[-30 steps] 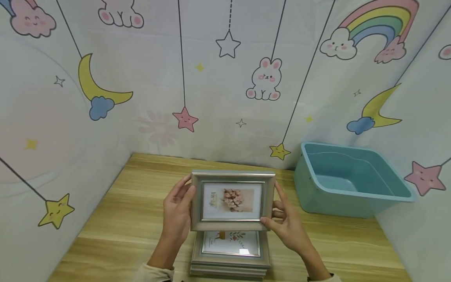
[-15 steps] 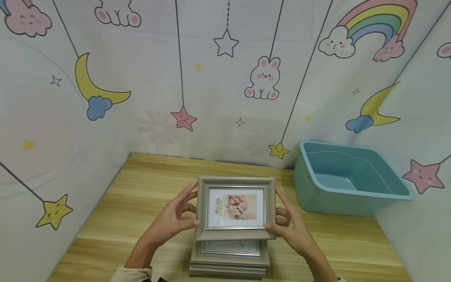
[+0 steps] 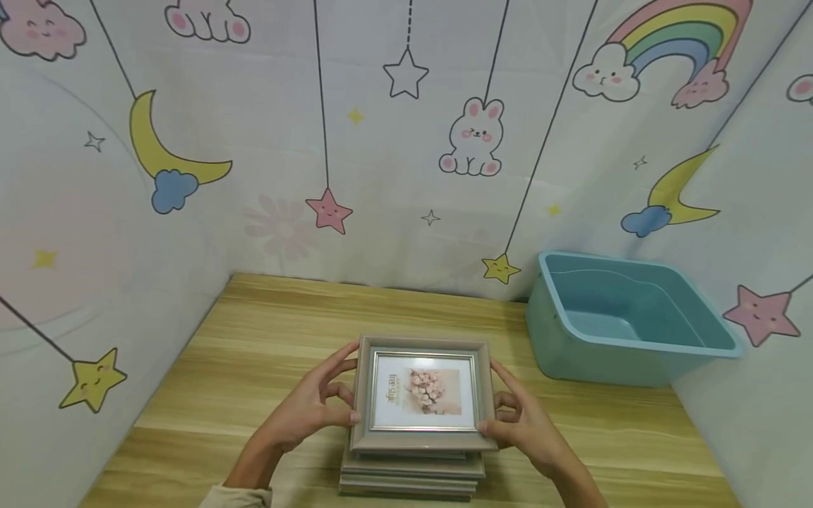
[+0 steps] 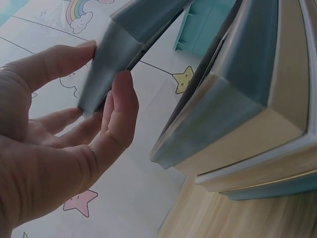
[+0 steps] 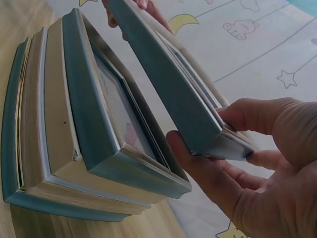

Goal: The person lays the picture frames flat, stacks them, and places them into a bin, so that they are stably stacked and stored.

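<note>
Both hands hold a picture frame with a flower print, face up, above a stack of picture frames. In the head view my left hand grips its left edge and my right hand its right edge, thumbs toward the front. The left wrist view shows the left hand pinching a corner of the held frame. In the right wrist view the right hand pinches the opposite end, and a gap separates the held frame from the stack.
A blue-green plastic bin stands at the back right of the wooden table; no contents show in it. Cloth walls printed with stars, moons and rabbits enclose the back and sides.
The held frame has come down toward the stack and tilted flatter, covering more of the frame below. My left hand shifted its hold along the left edge.
</note>
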`<state>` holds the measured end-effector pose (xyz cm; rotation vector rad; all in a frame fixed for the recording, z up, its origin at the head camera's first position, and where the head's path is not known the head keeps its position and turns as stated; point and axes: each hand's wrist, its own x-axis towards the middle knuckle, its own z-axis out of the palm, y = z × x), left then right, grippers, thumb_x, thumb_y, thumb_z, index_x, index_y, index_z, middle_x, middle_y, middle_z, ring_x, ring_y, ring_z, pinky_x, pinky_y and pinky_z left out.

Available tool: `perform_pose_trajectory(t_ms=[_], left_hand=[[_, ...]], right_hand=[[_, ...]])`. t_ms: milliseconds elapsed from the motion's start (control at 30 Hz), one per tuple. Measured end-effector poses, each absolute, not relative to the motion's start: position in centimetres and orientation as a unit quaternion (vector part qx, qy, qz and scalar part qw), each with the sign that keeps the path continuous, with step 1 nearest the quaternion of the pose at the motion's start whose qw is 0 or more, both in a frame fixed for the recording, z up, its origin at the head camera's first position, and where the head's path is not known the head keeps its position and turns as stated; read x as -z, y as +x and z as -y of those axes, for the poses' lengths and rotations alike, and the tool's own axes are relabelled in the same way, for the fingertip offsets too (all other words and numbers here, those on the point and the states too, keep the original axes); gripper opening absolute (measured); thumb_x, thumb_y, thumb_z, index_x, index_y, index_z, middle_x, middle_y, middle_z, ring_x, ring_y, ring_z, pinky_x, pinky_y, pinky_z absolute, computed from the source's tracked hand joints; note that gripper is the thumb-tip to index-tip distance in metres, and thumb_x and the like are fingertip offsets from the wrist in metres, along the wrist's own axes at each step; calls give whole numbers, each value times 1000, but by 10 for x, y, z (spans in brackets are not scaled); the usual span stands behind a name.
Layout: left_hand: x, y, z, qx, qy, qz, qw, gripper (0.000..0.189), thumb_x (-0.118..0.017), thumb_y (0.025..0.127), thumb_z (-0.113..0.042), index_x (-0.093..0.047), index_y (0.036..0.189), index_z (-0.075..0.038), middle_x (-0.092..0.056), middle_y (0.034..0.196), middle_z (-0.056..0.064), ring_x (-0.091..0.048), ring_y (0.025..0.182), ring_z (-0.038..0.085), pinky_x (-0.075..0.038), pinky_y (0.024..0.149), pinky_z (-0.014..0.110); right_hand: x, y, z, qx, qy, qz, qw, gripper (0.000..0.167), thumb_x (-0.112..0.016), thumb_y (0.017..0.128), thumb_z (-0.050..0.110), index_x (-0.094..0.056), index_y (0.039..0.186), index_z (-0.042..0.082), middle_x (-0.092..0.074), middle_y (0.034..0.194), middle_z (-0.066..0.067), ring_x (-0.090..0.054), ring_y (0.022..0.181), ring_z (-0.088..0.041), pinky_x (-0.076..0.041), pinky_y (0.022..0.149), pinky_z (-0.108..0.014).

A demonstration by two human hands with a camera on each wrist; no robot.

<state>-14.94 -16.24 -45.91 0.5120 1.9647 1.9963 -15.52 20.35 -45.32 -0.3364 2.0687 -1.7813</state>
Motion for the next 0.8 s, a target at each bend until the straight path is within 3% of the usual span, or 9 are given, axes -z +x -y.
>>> perform_pose_trajectory(t_ms=[133,300,600,800], left_hand=[[460,-148,163,-700,147,-680,161,103,-79,79,0,-16,161,-10,-21,157,35,-57,89,16,-61,72,34],[460,-146,162,-696,113,-687,175,103,-80,79,-1,-17,160,-8,-20,158,36,-59,86,15,-61,71,34],[462,-143,154,-662,84,-730,151,96,-74,80,5,-20,159,-4,-28,153,38,-65,78,20,-60,63,33],[457,-139,144,-621,48,-773,119,92,-73,74,10,-30,155,0,-41,147,37,-67,73,19,-60,59,33]], right_hand=[[455,-153,-200,616,-102,-759,186,98,-74,83,1,-13,160,6,-46,85,-2,-60,67,-7,-55,54,-26],[456,-150,-198,588,-80,-785,178,91,-74,86,7,-20,159,6,-46,77,-1,-51,60,-5,-53,55,-23],[461,-148,-194,561,-69,-806,178,88,-76,86,11,-24,157,2,-52,82,-6,-58,63,-10,-56,56,-26],[461,-148,-192,551,-81,-811,179,87,-75,86,10,-24,156,-2,-54,82,-7,-60,62,-12,-58,55,-28]])
